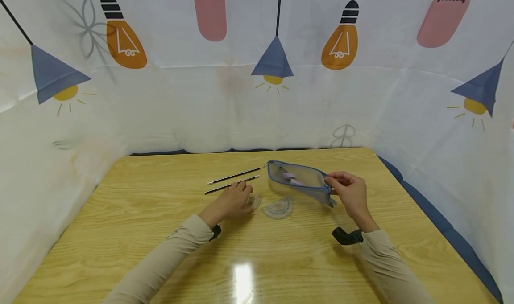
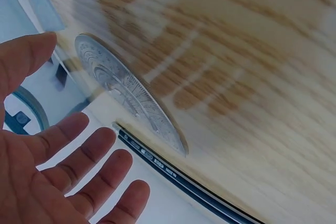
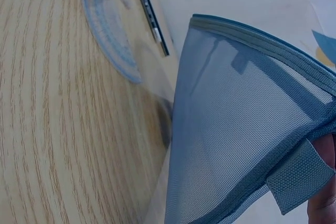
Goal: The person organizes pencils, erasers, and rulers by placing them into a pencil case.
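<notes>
In the head view my right hand (image 1: 351, 195) pinches the right end of a blue mesh zip pouch (image 1: 299, 174), which stands with its mouth open and a small purple item (image 1: 293, 178) inside. My left hand (image 1: 230, 201) hovers over or beside one clear protractor (image 1: 256, 201), its fingers spread and relaxed in the left wrist view, holding nothing. A second clear protractor (image 1: 278, 208) lies between the hands. Two dark pencils (image 1: 233, 176) lie side by side behind my left hand. The right wrist view has the mesh pouch (image 3: 236, 103) close up, with its fabric tab (image 3: 302, 177) near my fingers.
The wooden table (image 1: 160, 232) has its back edge behind the pencils and pouch. A white curtain (image 1: 192, 108) printed with lamps and bulbs surrounds it at the back and sides. Black wrist camera mounts (image 1: 347, 236) project from my wrists.
</notes>
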A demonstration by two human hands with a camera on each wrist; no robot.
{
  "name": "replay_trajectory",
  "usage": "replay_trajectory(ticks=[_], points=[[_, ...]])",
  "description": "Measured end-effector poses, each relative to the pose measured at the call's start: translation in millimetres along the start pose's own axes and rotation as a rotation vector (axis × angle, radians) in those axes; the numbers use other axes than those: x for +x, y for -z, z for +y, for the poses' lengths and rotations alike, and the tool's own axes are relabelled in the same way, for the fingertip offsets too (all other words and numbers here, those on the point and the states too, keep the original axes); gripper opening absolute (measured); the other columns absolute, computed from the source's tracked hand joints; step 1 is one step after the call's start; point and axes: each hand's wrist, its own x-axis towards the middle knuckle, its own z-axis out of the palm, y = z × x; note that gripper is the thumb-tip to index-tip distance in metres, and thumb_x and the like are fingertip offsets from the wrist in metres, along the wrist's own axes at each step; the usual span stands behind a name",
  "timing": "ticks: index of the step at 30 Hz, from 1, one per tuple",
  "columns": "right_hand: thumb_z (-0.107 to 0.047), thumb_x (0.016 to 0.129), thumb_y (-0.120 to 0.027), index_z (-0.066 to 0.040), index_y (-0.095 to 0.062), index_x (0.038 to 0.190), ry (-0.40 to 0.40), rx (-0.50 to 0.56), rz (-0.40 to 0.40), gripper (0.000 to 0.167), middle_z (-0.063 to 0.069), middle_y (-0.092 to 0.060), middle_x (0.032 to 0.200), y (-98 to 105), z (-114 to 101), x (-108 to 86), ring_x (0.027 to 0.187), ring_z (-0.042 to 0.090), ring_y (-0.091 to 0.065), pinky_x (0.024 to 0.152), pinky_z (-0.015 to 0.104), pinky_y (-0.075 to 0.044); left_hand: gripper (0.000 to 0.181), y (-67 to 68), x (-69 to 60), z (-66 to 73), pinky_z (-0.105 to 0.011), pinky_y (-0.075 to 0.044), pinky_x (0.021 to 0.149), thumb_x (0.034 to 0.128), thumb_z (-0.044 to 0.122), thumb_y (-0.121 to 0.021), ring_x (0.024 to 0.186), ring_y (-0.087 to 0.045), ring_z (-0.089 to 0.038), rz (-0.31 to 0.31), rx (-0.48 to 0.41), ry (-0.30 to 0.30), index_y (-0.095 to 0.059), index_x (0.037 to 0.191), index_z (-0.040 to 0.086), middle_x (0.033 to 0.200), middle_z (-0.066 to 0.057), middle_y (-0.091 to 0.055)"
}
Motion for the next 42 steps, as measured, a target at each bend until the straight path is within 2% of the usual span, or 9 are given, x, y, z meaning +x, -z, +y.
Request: replay_trajectory(ticks=[13,19,23,29,42], points=[[0.000,0.089,-0.068,0.014,-0.067,0.099,0.005,-0.012,0.010,0.018,0.013,-0.070,0.082,-0.3,-0.2,-0.5,0.070,0.008,-0.065,0.060,0.026,-0.055,0.046,-1.5,2.1,2.0,-0.046,-0.047,0.080,0.0912,0.035,-0.068,0.099,-0.049,-0.029,-0.070,-0.003,0.018,-0.055,0.122,0.003,0.110,-0.011,-0.050],[-0.001,0.089,-0.068,0.015,-0.067,0.100,-0.001,-0.003,0.010,0.019,0.013,-0.070,0.082,-0.4,0.6,-0.1,0.070,0.008,-0.066,0.059,0.026,-0.055,0.045,-1.2,4.6,2.5,-0.044,-0.047,0.078,0.0913,0.036,-0.068,0.096,-0.047,-0.026,-0.112,0.027,0.042,-0.057,0.121,0.003,0.107,-0.009,-0.048],[0.000,0.089,-0.068,0.015,-0.067,0.099,-0.003,0.007,0.011,0.018,0.012,-0.070,0.081,-0.2,1.0,-0.5,0.070,0.008,-0.066,0.060,0.027,-0.055,0.041,-1.1,5.9,1.9,-0.043,-0.045,0.077,0.0922,0.033,-0.067,0.094,-0.045,-0.025,-0.137,0.002,0.059,-0.059,0.119,0.003,0.105,-0.008,-0.047],[-0.001,0.089,-0.068,0.015,-0.066,0.100,-0.012,0.004,0.011,0.019,0.012,-0.070,0.082,-0.2,-0.5,-1.3,0.070,0.008,-0.065,0.060,0.026,-0.055,0.037,-2.1,7.6,-1.3,-0.045,-0.044,0.082,0.0939,0.031,-0.064,0.100,-0.045,-0.026,-0.164,-0.026,0.071,-0.060,0.118,0.003,0.113,-0.010,-0.047],[0.000,0.089,-0.068,0.015,-0.066,0.100,-0.013,0.006,0.010,0.019,0.011,-0.070,0.081,0.5,-0.6,-1.5,0.070,0.009,-0.066,0.060,0.027,-0.056,0.031,-1.3,9.5,-4.8,-0.047,-0.046,0.081,0.0908,0.028,-0.068,0.097,-0.050,-0.028,-0.144,-0.065,0.055,-0.060,0.107,0.003,0.105,-0.010,-0.049]])
